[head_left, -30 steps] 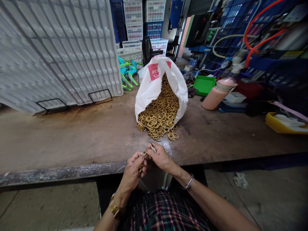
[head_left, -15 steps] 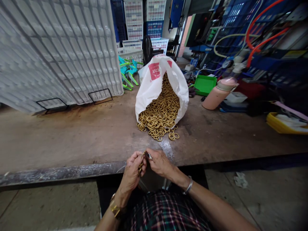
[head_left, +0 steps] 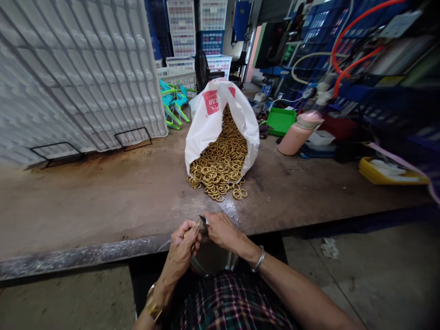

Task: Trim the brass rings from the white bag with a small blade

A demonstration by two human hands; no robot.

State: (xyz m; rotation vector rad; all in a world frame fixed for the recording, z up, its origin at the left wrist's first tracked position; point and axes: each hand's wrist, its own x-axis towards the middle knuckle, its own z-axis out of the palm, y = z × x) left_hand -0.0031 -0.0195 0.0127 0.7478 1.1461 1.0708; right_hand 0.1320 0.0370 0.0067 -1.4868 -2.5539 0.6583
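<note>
Before one bag (head_left: 202,133) — two hands (head_left: 183,243) (head_left: 222,231)

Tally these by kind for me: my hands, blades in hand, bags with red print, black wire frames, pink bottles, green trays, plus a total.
Left hand, right hand: 2
Dark blade: 1
Red-printed white bag: 1
Black wire frames: 2
Pink bottle: 1
Green tray: 1
Total: 8
Gold-coloured rings left out: too many to count.

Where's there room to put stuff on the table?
The table has a wide bare patch left of the bag, in front of the white panels, and another on the right, in front of the bottle and yellow tray. Crowded at the bag's mouth: spilled rings, then the left hand and right hand.
</note>
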